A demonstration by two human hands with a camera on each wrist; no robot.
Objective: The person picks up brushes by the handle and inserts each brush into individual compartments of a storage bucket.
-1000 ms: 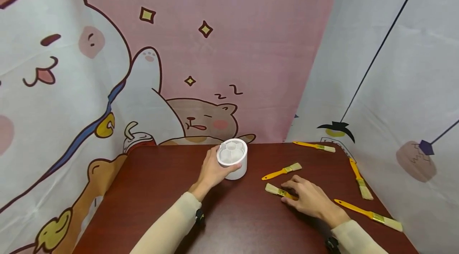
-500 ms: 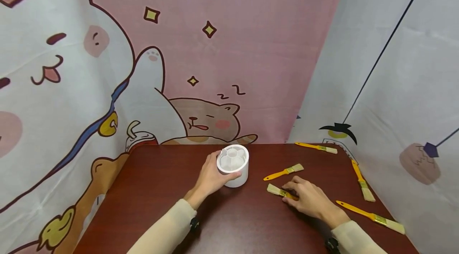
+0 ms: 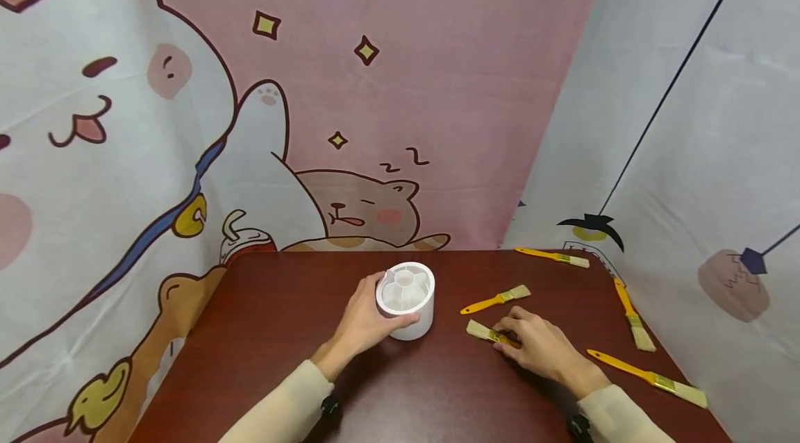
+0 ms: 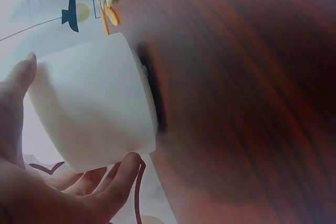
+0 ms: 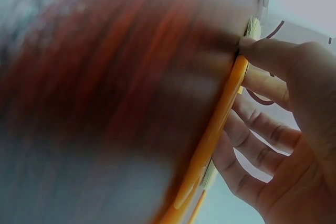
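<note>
"How far along are we?"
"Early, I'd judge. The left hand [image 3: 365,321] has thumb and fingers curled round the white container [image 3: 417,321], at my twelve o'clock, open top up. I can't tell whether its base sits flat on the table [image 3: 281,332]."
"Anything inside?"
"I see no brush in its compartments."
"And the right hand [image 3: 539,344]?"
"Thumb and finger pinch the held brush [image 3: 487,334], toward the container's four o'clock; I can't tell whether it's lifted clear."
"What's left?"
"Four brushes lie unheld: the middle brush [image 3: 496,300] at the container's three o'clock, the side brush [image 3: 634,322] farther that way, the back brush [image 3: 553,256] between two and three, the front brush [image 3: 650,378] between three and four."
</note>
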